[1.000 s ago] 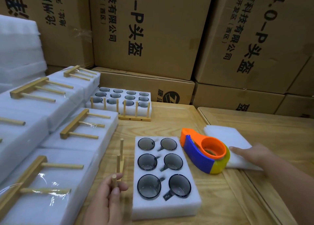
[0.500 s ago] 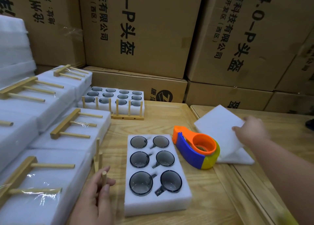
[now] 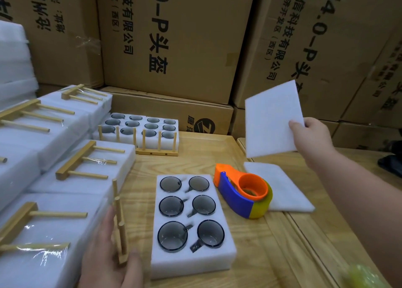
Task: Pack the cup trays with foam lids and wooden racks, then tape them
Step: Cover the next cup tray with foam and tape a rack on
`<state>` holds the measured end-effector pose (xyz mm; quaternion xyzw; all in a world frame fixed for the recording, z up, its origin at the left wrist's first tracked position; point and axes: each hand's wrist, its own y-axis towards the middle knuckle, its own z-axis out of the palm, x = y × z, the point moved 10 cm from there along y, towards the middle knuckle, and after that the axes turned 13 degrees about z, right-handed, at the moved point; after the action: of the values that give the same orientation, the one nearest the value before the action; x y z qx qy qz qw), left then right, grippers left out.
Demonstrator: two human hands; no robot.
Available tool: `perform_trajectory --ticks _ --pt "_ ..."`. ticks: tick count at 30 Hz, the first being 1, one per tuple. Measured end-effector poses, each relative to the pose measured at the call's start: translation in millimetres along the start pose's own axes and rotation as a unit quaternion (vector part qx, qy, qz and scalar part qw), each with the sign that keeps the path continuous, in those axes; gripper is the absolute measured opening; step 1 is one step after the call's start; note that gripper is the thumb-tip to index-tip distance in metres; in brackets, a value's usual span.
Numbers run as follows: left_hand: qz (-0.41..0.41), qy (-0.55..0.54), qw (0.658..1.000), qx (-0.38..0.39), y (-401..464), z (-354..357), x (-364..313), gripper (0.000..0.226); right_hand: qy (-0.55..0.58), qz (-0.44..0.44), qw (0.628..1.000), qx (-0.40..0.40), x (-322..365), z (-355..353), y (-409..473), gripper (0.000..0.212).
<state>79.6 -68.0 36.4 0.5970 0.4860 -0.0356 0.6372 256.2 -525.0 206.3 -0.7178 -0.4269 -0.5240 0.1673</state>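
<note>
Right hand point(image 3: 309, 133) pinched foam lid point(image 3: 272, 118) aloft; left hand point(image 3: 106, 253) gripped wooden rack point(image 3: 120, 226) beside cup tray point(image 3: 191, 263).

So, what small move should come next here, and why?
Probably bring the foam lid down and left onto the open cup tray. The right hand pinches the lid in the air, and the tray's six cups lie uncovered. The left hand holds a wooden rack beside the tray; the tape dispenser lies untouched.
</note>
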Motion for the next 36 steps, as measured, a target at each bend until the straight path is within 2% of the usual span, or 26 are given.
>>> perform_trajectory --ticks 4,8,12,15,17,20,25,28,31,34,36 --pt "0.103 0.122 0.986 0.055 12 10 -40 0.079 0.089 0.020 0.994 0.065 11 24 -24 0.009" --pt "0.220 0.100 0.968 0.064 5 16 -72 0.058 0.114 0.024 0.985 0.130 13 52 -55 0.021" --pt "0.294 0.095 0.950 0.055 -5 17 -86 0.051 0.151 -0.041 0.970 0.187 17 79 -91 0.031" --pt "0.360 0.067 0.921 0.133 -18 27 -87 0.039 0.107 -0.085 0.964 0.229 12 99 -117 0.034" --pt "0.383 0.053 0.902 0.192 -22 38 -83 0.039 0.103 -0.074 0.956 0.265 0 111 -131 0.034" --pt "0.354 0.025 0.912 0.207 -18 45 -74 0.045 0.106 -0.037 0.944 0.311 -20 128 -151 0.017" --pt "0.233 -0.014 0.961 0.152 -20 35 -59 0.048 -0.011 -0.088 0.952 0.292 -37 133 -166 0.030" --pt "0.175 -0.043 0.976 0.125 -13 33 -50 0.065 0.015 -0.084 0.954 0.286 -34 127 -160 0.024" --pt "0.160 -0.047 0.978 0.128 -11 31 -45 0.070 0.041 -0.111 0.958 0.259 -18 116 -154 0.026" --pt "0.124 -0.033 0.980 0.153 -17 33 -38 0.072 0.148 -0.041 0.934 0.323 -15 121 -153 0.023" --pt "0.071 -0.033 0.982 0.172 -22 35 -27 0.075 0.128 0.028 0.914 0.383 -23 132 -158 0.017"
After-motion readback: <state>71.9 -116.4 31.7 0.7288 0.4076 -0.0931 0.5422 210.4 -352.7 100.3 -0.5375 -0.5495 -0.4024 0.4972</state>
